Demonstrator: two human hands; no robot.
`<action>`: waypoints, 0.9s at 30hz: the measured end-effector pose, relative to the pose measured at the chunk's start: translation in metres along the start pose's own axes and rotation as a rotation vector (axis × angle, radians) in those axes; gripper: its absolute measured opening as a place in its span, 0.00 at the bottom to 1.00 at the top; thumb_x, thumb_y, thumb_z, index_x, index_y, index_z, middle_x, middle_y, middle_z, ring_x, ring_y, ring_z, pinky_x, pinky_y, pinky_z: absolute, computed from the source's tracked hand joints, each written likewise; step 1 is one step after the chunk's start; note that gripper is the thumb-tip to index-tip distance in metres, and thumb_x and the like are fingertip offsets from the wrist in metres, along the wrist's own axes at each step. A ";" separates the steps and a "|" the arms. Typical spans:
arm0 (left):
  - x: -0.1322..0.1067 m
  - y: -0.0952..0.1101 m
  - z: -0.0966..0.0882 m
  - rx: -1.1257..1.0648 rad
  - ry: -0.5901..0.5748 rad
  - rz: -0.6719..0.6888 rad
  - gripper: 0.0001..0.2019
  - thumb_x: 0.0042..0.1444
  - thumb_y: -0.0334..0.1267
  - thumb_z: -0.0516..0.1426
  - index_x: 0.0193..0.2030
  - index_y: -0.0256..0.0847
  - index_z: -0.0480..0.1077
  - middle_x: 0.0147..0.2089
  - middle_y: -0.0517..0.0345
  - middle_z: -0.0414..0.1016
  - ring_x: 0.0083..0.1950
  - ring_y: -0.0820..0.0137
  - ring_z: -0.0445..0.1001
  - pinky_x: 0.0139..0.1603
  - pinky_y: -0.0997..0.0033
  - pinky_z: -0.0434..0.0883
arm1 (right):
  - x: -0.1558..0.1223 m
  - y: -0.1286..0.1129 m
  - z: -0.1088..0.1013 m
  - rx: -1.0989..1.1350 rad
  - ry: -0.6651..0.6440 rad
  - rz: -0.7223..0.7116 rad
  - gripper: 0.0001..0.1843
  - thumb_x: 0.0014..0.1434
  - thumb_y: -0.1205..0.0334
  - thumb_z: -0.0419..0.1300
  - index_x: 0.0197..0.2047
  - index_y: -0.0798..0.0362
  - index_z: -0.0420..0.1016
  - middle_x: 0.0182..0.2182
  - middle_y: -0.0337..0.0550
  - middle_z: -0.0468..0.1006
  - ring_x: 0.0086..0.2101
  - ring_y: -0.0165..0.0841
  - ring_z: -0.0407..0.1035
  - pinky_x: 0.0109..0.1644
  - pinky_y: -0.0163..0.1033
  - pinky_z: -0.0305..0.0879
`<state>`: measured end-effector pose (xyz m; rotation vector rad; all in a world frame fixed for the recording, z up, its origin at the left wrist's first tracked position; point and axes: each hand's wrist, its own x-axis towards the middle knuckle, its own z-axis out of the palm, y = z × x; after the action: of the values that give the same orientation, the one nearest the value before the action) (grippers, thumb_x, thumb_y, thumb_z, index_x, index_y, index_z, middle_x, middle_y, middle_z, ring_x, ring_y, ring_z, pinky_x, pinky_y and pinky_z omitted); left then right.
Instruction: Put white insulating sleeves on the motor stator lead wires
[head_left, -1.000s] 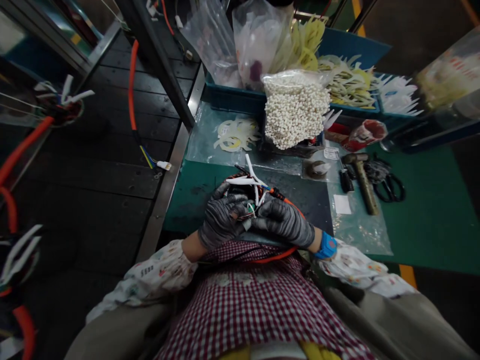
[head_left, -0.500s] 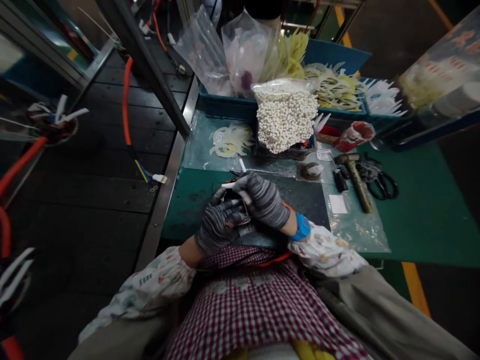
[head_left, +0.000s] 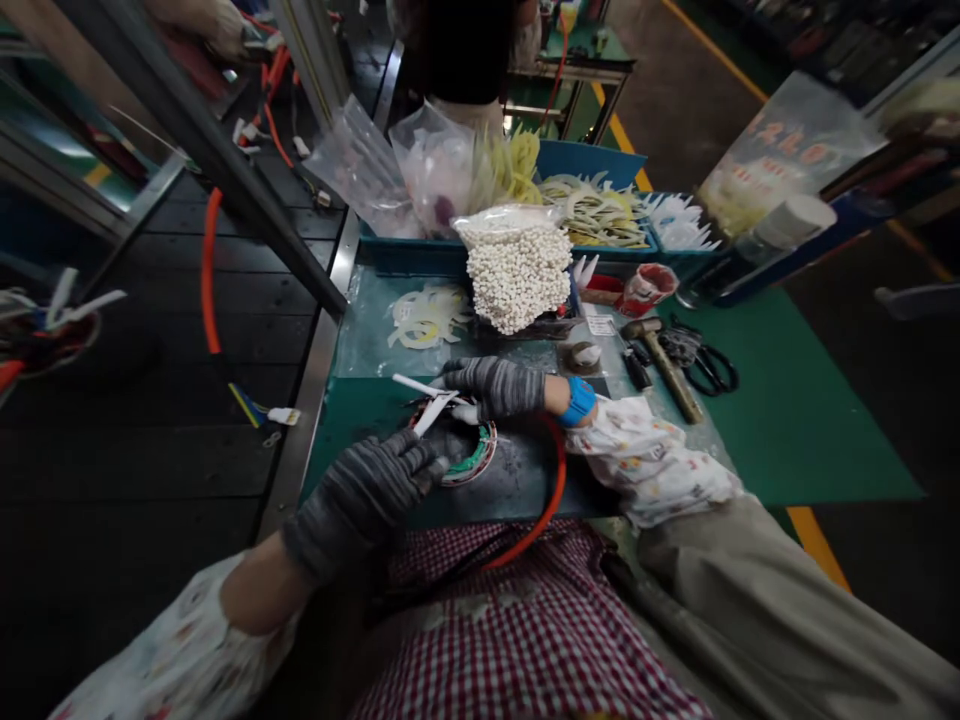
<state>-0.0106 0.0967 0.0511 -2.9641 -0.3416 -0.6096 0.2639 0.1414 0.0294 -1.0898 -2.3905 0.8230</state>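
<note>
A ring-shaped wound motor stator (head_left: pixel 480 463) lies flat on a dark mat on the bench, with green material and copper-coloured windings around its hole. White sleeves on its wires (head_left: pixel 433 412) stick out over its far left side. My left hand (head_left: pixel 367 495), in a grey striped glove, has its bent fingers at the stator's left rim. From the right, my right hand (head_left: pixel 495 388), gloved alike, reaches over the far rim, thumb and fingers around the sleeved wires. What its fingertips pinch is partly hidden. An orange cable (head_left: pixel 559 470) curves from beneath my right wrist towards my lap.
Beyond the stator stand a bag of white beads (head_left: pixel 517 275) and a blue bin (head_left: pixel 412 257) of bags and pale strips. Flat pale rings (head_left: pixel 427 318) lie at left. A hammer (head_left: pixel 675 380), black-handled scissors (head_left: pixel 709 370) and a spray can (head_left: pixel 780 240) are at right. A metal post (head_left: pixel 247 170) rises left.
The stator, earlier held up close to me and mostly covered by both hands, now lies flat on the mat. My hands have moved apart, and the camera view has shifted.
</note>
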 end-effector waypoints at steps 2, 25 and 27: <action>-0.003 0.008 -0.002 0.070 0.008 -0.025 0.17 0.69 0.24 0.55 0.52 0.47 0.81 0.49 0.58 0.88 0.49 0.62 0.82 0.52 0.60 0.75 | 0.000 0.004 -0.003 -0.003 0.023 -0.045 0.18 0.61 0.63 0.77 0.55 0.49 0.87 0.49 0.40 0.89 0.45 0.33 0.81 0.53 0.37 0.79; 0.004 0.052 0.078 0.109 0.475 -0.443 0.18 0.56 0.49 0.75 0.43 0.50 0.74 0.45 0.58 0.83 0.60 0.57 0.79 0.65 0.56 0.66 | -0.025 0.015 -0.014 -0.310 0.872 0.124 0.04 0.69 0.62 0.66 0.45 0.47 0.83 0.56 0.51 0.86 0.59 0.49 0.77 0.68 0.64 0.71; 0.001 0.050 0.078 0.083 0.460 -0.439 0.17 0.54 0.49 0.75 0.43 0.51 0.75 0.46 0.59 0.84 0.62 0.57 0.78 0.67 0.56 0.64 | -0.036 0.007 -0.019 -0.125 0.917 0.006 0.05 0.72 0.60 0.64 0.48 0.46 0.82 0.49 0.46 0.87 0.51 0.44 0.82 0.59 0.57 0.80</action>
<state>0.0320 0.0589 -0.0223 -2.5652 -0.9440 -1.2517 0.3006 0.1243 0.0352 -1.1755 -1.6593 0.0958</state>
